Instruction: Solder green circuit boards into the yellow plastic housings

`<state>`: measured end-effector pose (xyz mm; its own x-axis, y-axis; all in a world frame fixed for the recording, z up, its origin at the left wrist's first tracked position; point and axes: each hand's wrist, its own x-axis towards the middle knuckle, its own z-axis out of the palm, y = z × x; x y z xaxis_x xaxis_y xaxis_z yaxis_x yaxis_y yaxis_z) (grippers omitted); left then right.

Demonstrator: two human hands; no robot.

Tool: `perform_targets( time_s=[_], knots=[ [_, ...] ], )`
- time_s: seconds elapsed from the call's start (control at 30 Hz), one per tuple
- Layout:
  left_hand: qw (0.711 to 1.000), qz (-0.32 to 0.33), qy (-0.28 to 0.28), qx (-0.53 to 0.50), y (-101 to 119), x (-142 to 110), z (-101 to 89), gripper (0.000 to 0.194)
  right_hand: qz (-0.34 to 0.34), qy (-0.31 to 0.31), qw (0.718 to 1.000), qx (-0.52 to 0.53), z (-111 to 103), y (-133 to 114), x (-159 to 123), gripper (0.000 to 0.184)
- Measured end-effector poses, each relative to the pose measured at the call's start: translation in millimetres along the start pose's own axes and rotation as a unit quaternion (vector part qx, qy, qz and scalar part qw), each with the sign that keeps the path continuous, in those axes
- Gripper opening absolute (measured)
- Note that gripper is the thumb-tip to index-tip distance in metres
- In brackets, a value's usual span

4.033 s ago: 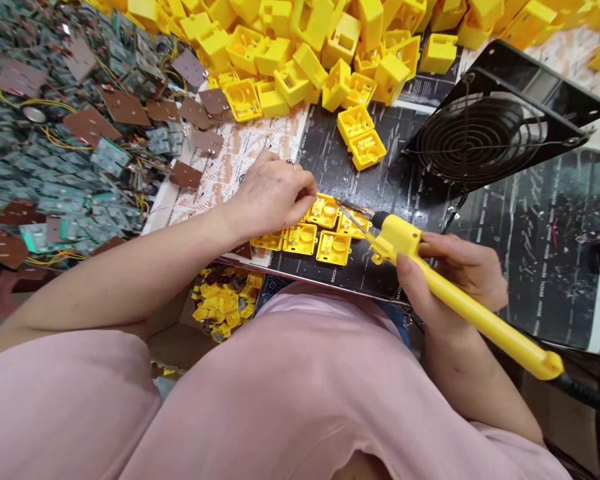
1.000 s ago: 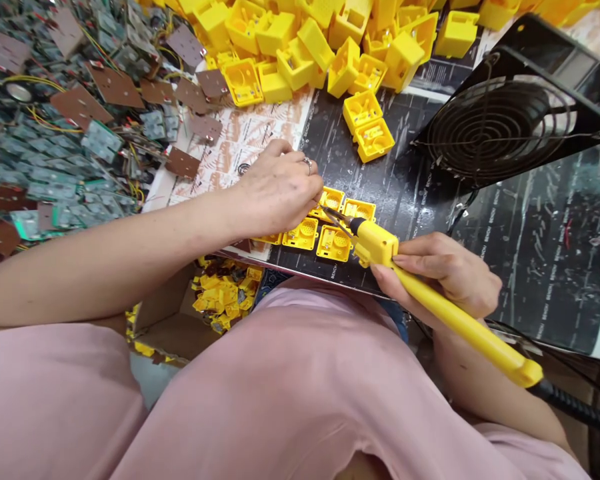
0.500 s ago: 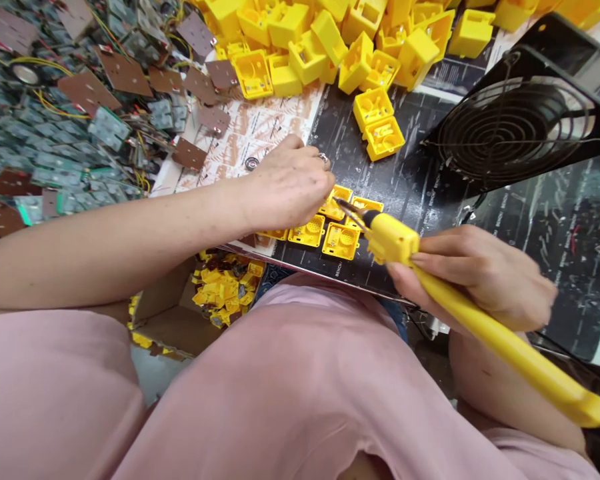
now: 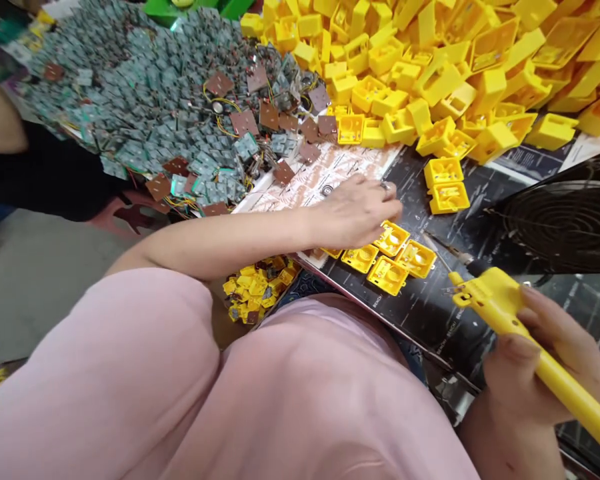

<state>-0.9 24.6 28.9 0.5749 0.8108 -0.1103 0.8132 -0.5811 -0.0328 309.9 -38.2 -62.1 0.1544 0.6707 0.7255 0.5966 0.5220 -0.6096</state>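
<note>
My right hand [image 4: 560, 347] is wrapped round the handle of a yellow soldering iron [image 4: 497, 293]. Its metal tip and thin feed tube point up and left, apart from the small cases. My left hand [image 4: 363, 210] has curled fingers at the upper edge of a small yellow case [image 4: 393, 238]; whatever they pinch is hidden beneath them. Around that one lie other open yellow cases with small metal parts inside: one to the right [image 4: 417, 259], one in front [image 4: 387, 275], one at the left [image 4: 360, 259] and one partly under my left hand.
A heap of yellow housings [image 4: 460, 73] covers the back of the bench. Circuit boards with wires [image 4: 170, 100] are piled at the left. A black fan [image 4: 570, 213] stands at the right. Below the edge is a box of yellow pieces [image 4: 260, 287]. Another person's arm [image 4: 0, 107] shows far left.
The soldering iron has drawn back from the cases to the lower right, held in my right hand. My left hand stays at the cases. The view has swung left, showing more of the board pile.
</note>
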Motion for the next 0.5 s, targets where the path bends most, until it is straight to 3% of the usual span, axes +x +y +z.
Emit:
perform_targets(
  time_s=[0.1, 0.2, 0.33, 0.43, 0.5],
  knots=[
    [0.994, -0.084, -0.019, 0.064, -34, -31, -6.6, 0.035, -0.104, 0.013, 0.993, -0.05, -1, 3, 2, 0.053],
    [0.986, -0.126, -0.025, 0.105, -78, -63, -1.8, 0.034, -0.114, 0.029, 0.991, -0.057, 0, 8, 5, 0.053],
    [0.984, -0.161, -0.016, 0.073, -115, -86, 19.2, 0.059, -0.141, 0.021, 0.989, -0.042, 6, 1, 7, 0.052],
    [0.972, -0.214, 0.1, 0.004, -127, -91, 22.2, 0.075, -0.108, -0.008, 0.993, -0.047, 5, -17, 6, 0.05],
    [0.937, -0.257, 0.216, -0.092, -132, -92, 14.4, 0.079, -0.05, -0.032, 0.996, -0.06, 2, -31, 5, 0.047]
  ],
)
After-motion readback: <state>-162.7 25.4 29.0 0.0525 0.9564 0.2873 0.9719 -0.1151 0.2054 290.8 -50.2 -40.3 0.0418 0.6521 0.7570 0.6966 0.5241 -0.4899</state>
